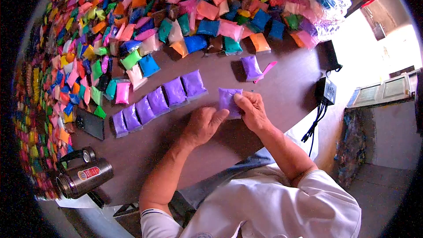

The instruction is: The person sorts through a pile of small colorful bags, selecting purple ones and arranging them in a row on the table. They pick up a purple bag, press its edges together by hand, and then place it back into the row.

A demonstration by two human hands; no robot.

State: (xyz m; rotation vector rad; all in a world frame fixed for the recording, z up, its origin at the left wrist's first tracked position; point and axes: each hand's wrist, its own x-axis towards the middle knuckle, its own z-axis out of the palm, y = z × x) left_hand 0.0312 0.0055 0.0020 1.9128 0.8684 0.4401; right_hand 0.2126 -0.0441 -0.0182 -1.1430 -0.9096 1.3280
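Between my hands is a small purple packet (pixel 228 98) in clear plastic. My right hand (pixel 252 111) pinches its right side, thumb on top. Close to the packet's lower left edge, my left hand (pixel 203 125) is curled with its thumb pointing at it; whether its fingers grip anything is hidden. Left of my hands, several similar purple packets (pixel 157 100) lie side by side in a slanting row on the brown table (pixel 176 158). Another purple packet (pixel 251 68) lies beyond my right hand, with a pink plastic spoon (pixel 267 70) beside it.
A large heap of colourful packets (pixel 194 9) covers the table's back and left. A dark flat device (pixel 90 123) and a metal flask (pixel 86 177) lie at the left. On the right edge sits a black box with cables (pixel 326 91).
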